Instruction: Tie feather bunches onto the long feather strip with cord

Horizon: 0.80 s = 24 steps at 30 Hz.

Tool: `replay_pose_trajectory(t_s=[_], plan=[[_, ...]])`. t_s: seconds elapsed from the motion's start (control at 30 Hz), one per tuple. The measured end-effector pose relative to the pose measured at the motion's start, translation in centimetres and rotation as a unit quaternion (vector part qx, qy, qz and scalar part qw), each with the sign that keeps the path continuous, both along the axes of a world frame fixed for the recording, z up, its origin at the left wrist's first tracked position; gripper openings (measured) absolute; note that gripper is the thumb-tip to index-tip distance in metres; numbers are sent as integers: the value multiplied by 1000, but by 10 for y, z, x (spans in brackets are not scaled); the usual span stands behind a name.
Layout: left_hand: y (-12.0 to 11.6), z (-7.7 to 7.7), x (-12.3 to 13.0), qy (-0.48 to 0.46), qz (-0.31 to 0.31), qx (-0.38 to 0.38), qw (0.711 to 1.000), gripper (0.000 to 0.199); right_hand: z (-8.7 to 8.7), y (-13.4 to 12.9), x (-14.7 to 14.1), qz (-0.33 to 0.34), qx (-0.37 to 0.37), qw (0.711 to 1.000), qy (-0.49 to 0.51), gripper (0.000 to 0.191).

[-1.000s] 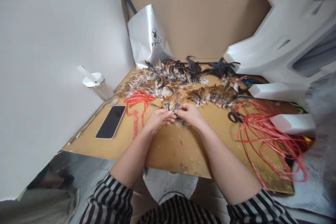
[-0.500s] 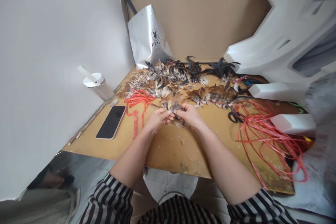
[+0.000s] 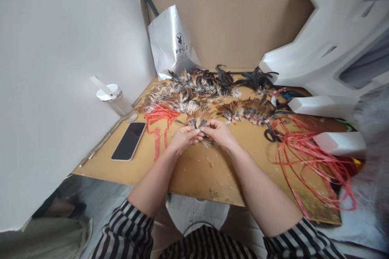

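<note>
My left hand (image 3: 186, 138) and my right hand (image 3: 219, 132) meet over the table's middle, thumbs and fingertips pinched together. Between them a small bunch of brown and grey feathers (image 3: 198, 120) fans upward from the fingertips, its base held by both hands. Behind lies a long pile of brown, white and black feathers (image 3: 188, 94). A row of tied brown feather bunches (image 3: 247, 110) is beyond my right hand. Short red strips (image 3: 162, 113) lie in a heap to the left of the bunch.
A phone (image 3: 129, 141) and a lidded cup (image 3: 114, 99) stand at the left. Behind is a silver bag (image 3: 172, 44). Black-handled scissors (image 3: 270, 135), tangled red ribbon (image 3: 310, 162) and white foam blocks (image 3: 338, 144) are on the right.
Both hands stay nearly in place on the feather bunch, with slight finger shifts. The held feathers look a little more spread and sharper.
</note>
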<state>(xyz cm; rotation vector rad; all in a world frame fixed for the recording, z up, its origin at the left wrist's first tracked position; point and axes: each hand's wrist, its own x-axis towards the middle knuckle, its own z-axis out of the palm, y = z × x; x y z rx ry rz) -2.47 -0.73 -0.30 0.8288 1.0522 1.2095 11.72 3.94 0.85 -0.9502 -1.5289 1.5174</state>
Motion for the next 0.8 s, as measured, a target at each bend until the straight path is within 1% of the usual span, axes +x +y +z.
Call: replay_pose_trajectory(t_s=[0.17,0.27,0.4,0.53,0.7,0.8], plan=[[1,-1,-1,3,12,-3,1000,20,2,-2,0,1,-10,1000,-1,25],[1,-2,-1,27,16,9,999,20,2,-2,0,-4,-17,1000,-1,27],[0,0,0,60,5,21,998,22,1,-3,-2,-19,-29,999,25,31],[-2,2,1,56,-6,14,998,24,3,-4,-3,-34,-55,997,51,34],[-3,3,0,55,-26,10,998,25,3,-5,-3,-37,-65,996,43,34],[-2,2,-1,72,-28,20,997,25,3,-5,-3,-31,-68,996,40,34]])
